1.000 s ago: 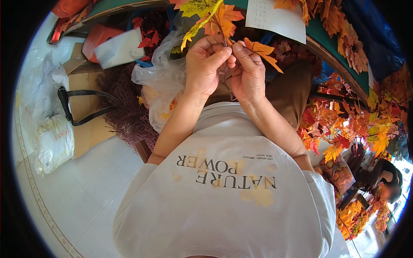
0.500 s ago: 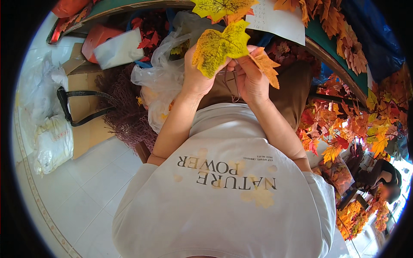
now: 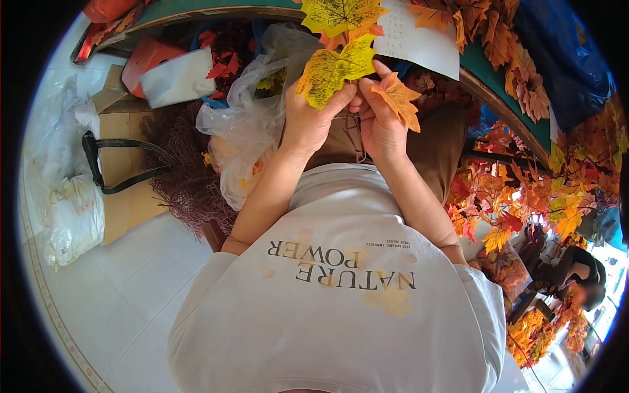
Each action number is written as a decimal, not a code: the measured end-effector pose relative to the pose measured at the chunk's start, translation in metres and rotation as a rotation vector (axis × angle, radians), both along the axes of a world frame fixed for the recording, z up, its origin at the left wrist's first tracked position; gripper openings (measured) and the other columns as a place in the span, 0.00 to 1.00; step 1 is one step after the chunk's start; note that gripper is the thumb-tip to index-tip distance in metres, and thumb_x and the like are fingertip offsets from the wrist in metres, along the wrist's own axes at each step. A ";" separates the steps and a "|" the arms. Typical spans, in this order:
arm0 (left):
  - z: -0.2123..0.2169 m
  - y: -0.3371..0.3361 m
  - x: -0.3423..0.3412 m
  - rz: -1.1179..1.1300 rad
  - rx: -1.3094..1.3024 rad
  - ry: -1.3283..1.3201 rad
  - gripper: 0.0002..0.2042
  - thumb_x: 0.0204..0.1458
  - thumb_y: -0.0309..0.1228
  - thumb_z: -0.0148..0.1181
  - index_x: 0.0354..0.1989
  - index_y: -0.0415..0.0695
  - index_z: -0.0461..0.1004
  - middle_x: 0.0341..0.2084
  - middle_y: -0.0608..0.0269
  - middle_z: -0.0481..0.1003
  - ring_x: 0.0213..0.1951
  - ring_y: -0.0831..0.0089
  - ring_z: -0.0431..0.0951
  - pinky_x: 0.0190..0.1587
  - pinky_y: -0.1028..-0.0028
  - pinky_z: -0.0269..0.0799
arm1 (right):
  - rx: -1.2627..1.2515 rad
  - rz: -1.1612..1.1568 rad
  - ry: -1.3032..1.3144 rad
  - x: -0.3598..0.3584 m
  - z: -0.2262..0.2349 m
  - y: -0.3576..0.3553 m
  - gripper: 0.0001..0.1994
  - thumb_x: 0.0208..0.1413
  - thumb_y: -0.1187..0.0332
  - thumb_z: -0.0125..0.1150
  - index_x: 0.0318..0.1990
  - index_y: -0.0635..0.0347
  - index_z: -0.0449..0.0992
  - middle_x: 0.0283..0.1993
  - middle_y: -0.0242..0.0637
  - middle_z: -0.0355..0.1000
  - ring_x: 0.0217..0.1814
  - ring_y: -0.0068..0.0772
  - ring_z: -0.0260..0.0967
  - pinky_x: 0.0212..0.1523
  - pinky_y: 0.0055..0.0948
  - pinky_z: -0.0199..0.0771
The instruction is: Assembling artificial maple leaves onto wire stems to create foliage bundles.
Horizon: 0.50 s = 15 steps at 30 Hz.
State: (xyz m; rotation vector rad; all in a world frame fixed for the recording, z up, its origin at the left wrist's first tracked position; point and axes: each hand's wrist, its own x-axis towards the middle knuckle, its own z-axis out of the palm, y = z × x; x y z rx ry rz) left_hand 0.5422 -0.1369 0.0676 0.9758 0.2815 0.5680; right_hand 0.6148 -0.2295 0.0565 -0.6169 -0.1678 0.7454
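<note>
My left hand [image 3: 310, 126] is closed on an artificial maple-leaf spray, partly behind its yellow-green leaf [image 3: 334, 71]. Above that leaf, a second yellow leaf [image 3: 342, 14] and some orange leaf edges belong to the same cluster. Thumb and fingers of my right hand [image 3: 384, 134] pinch close beside the left fingertips, at the base of a small orange leaf [image 3: 397, 99]. The fingertips of both hands nearly meet, and the stem between them is mostly hidden. Thin dark stems [image 3: 352, 134] hang below my hands, over the brown trousers.
A curved green-topped table edge [image 3: 504, 98] arcs ahead, bearing a written paper sheet [image 3: 419, 39] and orange leaf sprays [image 3: 495, 33]. To the left are a clear plastic bag [image 3: 246, 118], dark purple stems [image 3: 190, 170] and a cardboard box [image 3: 131, 203]. Autumn foliage [image 3: 517, 190] crowds the right; a person [image 3: 580, 268] sits beyond.
The lower yellow leaf has tilted slightly, and the orange leaf has shifted a little to the left. Both hands keep their hold, close together. The whole view has moved slightly.
</note>
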 end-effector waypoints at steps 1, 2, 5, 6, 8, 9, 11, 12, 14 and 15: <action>-0.002 0.000 0.000 0.010 -0.002 0.019 0.09 0.51 0.19 0.56 0.41 0.36 0.70 0.29 0.62 0.74 0.28 0.76 0.75 0.32 0.78 0.72 | -0.001 0.003 -0.004 0.000 0.000 0.000 0.18 0.51 0.75 0.60 0.49 0.63 0.64 0.37 0.37 0.71 0.32 0.27 0.67 0.34 0.25 0.69; -0.002 0.001 0.000 0.013 -0.004 0.015 0.09 0.51 0.19 0.56 0.41 0.36 0.70 0.29 0.62 0.74 0.28 0.76 0.75 0.32 0.78 0.72 | -0.021 -0.015 -0.077 0.001 0.000 0.000 0.20 0.51 0.75 0.60 0.51 0.64 0.62 0.38 0.38 0.71 0.32 0.26 0.68 0.34 0.25 0.69; 0.003 0.002 -0.002 -0.001 0.037 -0.015 0.10 0.51 0.19 0.55 0.42 0.36 0.70 0.29 0.62 0.73 0.28 0.75 0.74 0.32 0.77 0.71 | -0.063 -0.042 -0.192 0.002 -0.003 0.001 0.21 0.52 0.74 0.59 0.52 0.64 0.61 0.38 0.38 0.72 0.33 0.26 0.68 0.34 0.25 0.70; 0.003 0.002 -0.002 -0.008 0.028 -0.020 0.10 0.51 0.19 0.55 0.42 0.36 0.70 0.29 0.62 0.73 0.28 0.75 0.74 0.32 0.77 0.71 | -0.083 -0.054 -0.236 0.002 -0.005 0.001 0.19 0.52 0.73 0.59 0.51 0.65 0.62 0.38 0.39 0.72 0.34 0.26 0.69 0.34 0.25 0.70; 0.001 0.002 -0.002 -0.016 0.017 -0.027 0.10 0.51 0.19 0.55 0.43 0.36 0.70 0.29 0.61 0.73 0.28 0.75 0.74 0.32 0.77 0.71 | -0.075 -0.053 -0.243 0.004 -0.015 0.002 0.18 0.52 0.73 0.59 0.50 0.65 0.64 0.38 0.39 0.72 0.35 0.26 0.69 0.34 0.25 0.71; -0.002 0.003 -0.002 -0.005 0.002 -0.033 0.10 0.51 0.20 0.55 0.42 0.35 0.70 0.29 0.61 0.73 0.28 0.75 0.74 0.32 0.77 0.71 | -0.064 -0.050 -0.248 0.004 -0.015 0.003 0.16 0.52 0.73 0.59 0.48 0.66 0.66 0.38 0.39 0.72 0.35 0.25 0.70 0.34 0.25 0.72; -0.003 0.005 -0.004 0.007 -0.015 -0.041 0.10 0.51 0.20 0.55 0.42 0.35 0.70 0.30 0.60 0.74 0.28 0.75 0.74 0.32 0.78 0.72 | -0.084 -0.054 -0.263 0.000 -0.013 0.002 0.15 0.52 0.73 0.59 0.47 0.66 0.67 0.38 0.39 0.72 0.36 0.25 0.70 0.35 0.24 0.72; 0.000 0.005 -0.004 -0.010 -0.013 -0.034 0.10 0.51 0.20 0.55 0.42 0.35 0.70 0.30 0.60 0.74 0.27 0.75 0.74 0.32 0.78 0.72 | -0.102 -0.059 -0.275 -0.002 -0.010 0.002 0.14 0.52 0.73 0.59 0.45 0.66 0.68 0.39 0.40 0.73 0.36 0.24 0.70 0.35 0.23 0.73; 0.001 0.006 -0.003 -0.026 -0.011 -0.027 0.10 0.51 0.20 0.56 0.42 0.35 0.71 0.31 0.59 0.74 0.27 0.75 0.74 0.32 0.79 0.72 | -0.099 -0.053 -0.326 -0.001 -0.007 0.002 0.14 0.52 0.73 0.59 0.46 0.67 0.68 0.40 0.40 0.72 0.37 0.24 0.70 0.37 0.22 0.73; 0.001 0.007 -0.001 0.012 -0.028 -0.033 0.09 0.51 0.19 0.56 0.41 0.35 0.71 0.29 0.59 0.75 0.26 0.76 0.75 0.30 0.78 0.73 | -0.093 -0.046 -0.375 0.000 -0.006 0.003 0.14 0.53 0.73 0.58 0.47 0.67 0.68 0.41 0.40 0.72 0.38 0.24 0.70 0.39 0.21 0.73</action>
